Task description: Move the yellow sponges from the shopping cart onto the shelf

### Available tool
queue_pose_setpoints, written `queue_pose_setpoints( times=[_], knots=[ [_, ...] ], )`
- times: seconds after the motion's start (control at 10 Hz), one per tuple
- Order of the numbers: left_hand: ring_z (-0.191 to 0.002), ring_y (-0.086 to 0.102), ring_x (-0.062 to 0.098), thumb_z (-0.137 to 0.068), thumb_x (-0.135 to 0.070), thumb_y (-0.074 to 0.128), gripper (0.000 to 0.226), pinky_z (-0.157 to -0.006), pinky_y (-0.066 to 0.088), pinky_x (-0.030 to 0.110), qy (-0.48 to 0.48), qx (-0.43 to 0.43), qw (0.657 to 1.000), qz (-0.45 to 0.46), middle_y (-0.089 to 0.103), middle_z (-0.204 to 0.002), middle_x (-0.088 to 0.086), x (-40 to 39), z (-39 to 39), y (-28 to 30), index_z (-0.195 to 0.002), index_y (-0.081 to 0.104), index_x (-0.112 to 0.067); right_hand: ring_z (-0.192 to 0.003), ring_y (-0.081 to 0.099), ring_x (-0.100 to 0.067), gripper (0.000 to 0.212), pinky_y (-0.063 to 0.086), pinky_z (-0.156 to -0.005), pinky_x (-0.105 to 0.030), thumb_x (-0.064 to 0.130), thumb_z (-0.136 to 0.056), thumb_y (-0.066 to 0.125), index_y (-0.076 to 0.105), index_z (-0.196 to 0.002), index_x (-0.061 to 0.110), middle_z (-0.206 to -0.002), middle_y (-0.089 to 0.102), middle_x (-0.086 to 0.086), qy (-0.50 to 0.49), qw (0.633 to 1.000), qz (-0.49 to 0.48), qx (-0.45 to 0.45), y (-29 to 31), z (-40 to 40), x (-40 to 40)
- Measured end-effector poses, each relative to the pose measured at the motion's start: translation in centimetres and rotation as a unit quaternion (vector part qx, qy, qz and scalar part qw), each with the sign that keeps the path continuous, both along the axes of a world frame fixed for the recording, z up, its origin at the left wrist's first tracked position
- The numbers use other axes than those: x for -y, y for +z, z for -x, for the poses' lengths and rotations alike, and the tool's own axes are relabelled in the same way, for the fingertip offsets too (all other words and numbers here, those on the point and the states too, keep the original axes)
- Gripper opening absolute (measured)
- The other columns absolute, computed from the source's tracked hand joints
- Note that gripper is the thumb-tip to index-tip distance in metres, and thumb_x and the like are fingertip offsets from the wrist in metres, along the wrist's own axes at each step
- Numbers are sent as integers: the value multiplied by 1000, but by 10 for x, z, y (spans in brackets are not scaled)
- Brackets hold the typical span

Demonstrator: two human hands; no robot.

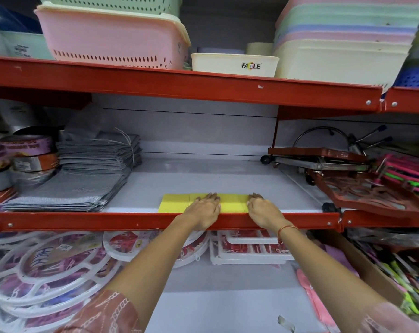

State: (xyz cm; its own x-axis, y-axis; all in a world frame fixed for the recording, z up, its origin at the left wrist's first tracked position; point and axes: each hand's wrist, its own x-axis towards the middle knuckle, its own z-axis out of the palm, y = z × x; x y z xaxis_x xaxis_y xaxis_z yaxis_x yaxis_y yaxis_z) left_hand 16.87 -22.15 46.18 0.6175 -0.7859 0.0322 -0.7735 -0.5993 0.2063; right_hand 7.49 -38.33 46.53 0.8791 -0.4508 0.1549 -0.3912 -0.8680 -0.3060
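Reaching over the red front lip of the middle shelf (227,181), both hands lie palm-down on a row of yellow sponges (174,203). Sponges sit side by side at the shelf's front edge, touching one another, flat on the white shelf surface just behind the lip. Seams between blocks show; exact count not clear, since the hands cover part of the row.

Left hand (203,207): flat on top of the middle of the row, fingers stretched forward and close together, pressing down rather than gripping. Right hand (263,210): at the right end of the row, fingers extended and slightly curled over the end sponge, palm partly over the red lip. Neither hand is wrapped around a sponge. A thin orange bracelet (286,229) circles the right wrist. Patterned pink sleeves show at the bottom edge of the view.

Same shelf, left: a stack of grey mesh cloths (88,174), well apart from the sponges, with rolls of tape (28,150) further left. Same shelf, right: a red-brown rack with metal parts (348,169) and bright pink and green items at the far right.

Upper shelf: a pink basket (112,39) under a green one, a cream tub (235,64) printed "FABLE", a stack of pastel tubs (343,39) on the right.

Lower shelf: round white hangers (47,267) in packaging on the left, rectangular white ones in the middle.

Cart not in view.
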Motion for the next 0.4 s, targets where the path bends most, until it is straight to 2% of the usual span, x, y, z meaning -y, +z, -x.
queue_pose_setpoints(
  times=[0.1,0.2,0.4],
  knots=[
    [-152,3,18,-103,-29,18,54,-124,5,40,4,0,1000,4,7,-163,8,-1,0,1,-152,15,-7,-138,35,-32,41,29,-113,-42,15,-98,28,47,-128,-4,-144,44,-23,15,1000,17,8,-4,-5,-3],
    [-152,3,19,-103,-30,20,55,-124,5,39,19,14,999,37,7,-163,9,-10,5,8,-152,14,-7,-146,22,-26,48,18,-120,-40,20,-100,24,33,-142,-1,-154,32,-18,24,998,32,42,-1,-8,-15],
    [-152,3,16,-103,-30,21,55,-124,2,33,42,87,983,155,8,-163,7,-49,2,53,-152,13,-7,-149,13,-19,50,7,-124,-34,25,-102,23,24,-148,4,-158,24,-11,82,976,75,187,40,-15,-62]
  ],
)
